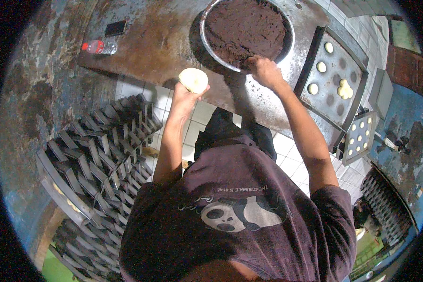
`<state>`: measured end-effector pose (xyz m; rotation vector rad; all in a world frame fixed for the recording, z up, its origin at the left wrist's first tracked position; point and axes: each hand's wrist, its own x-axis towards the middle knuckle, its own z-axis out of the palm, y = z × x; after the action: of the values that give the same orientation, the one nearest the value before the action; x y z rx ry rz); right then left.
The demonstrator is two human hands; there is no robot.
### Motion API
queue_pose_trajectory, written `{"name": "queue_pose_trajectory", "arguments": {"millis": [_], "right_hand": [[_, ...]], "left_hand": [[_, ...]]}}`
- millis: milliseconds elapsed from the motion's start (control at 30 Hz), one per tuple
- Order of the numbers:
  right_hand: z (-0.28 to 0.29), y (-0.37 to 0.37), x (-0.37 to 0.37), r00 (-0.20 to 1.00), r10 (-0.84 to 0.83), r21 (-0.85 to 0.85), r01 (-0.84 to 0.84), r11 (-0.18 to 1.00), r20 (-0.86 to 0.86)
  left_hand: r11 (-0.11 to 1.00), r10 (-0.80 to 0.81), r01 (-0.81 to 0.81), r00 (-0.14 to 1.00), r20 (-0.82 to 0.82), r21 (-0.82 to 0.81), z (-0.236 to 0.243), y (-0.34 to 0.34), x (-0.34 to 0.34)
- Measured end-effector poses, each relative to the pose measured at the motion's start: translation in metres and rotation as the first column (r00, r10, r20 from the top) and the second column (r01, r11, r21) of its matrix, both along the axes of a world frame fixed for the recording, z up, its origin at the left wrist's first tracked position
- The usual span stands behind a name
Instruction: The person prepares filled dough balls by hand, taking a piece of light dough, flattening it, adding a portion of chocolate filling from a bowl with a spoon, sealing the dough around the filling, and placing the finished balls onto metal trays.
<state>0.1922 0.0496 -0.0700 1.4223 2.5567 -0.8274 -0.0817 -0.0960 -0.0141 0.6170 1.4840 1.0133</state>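
In my left hand lies a flattened round of pale dough, cupped on the palm and fingers just past the near table edge. My right hand is at the near rim of a large metal bowl, its fingers curled at the edge of a thick dark brown filling. Whatever those fingers hold is hidden by the hand. The filling takes up most of the bowl. To the right, a dark baking tray carries several pale dough balls and a cluster of dough pieces.
A red-capped plastic bottle lies on the stained table, near a dark phone-like slab. Stacked metal racks stand at my left. Lower right, a smaller tray holds several dough balls, with another stack beyond.
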Motion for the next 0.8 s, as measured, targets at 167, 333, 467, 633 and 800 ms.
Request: {"name": "queue_pose_trajectory", "arguments": {"millis": [167,333,467,633,800], "right_hand": [[0.058,0.006,-0.004,0.854,-0.234,-0.418,0.021,0.908,-0.465],[0.138,-0.047,-0.035,0.839,0.016,0.050,0.013,0.999,-0.544],[0.125,-0.072,-0.038,0.908,0.064,0.272,0.056,0.961,-0.414],[0.127,-0.093,-0.026,0.856,-0.042,0.163,0.146,0.976,-0.515],[0.077,-0.121,-0.004,0.722,-0.263,0.024,0.360,0.933,-0.640]], "left_hand": [[0.974,-0.174,0.215,0.908,-0.381,0.067,0.009,0.011,-0.002],[0.923,-0.165,0.292,0.889,-0.428,0.250,0.034,0.036,0.016],[0.878,-0.156,0.363,0.834,-0.530,0.312,0.053,0.050,0.020],[0.861,-0.240,0.435,0.803,-0.545,0.261,0.045,0.045,0.015],[0.912,-0.148,0.278,0.908,-0.392,0.300,0.006,0.036,0.024]]}}
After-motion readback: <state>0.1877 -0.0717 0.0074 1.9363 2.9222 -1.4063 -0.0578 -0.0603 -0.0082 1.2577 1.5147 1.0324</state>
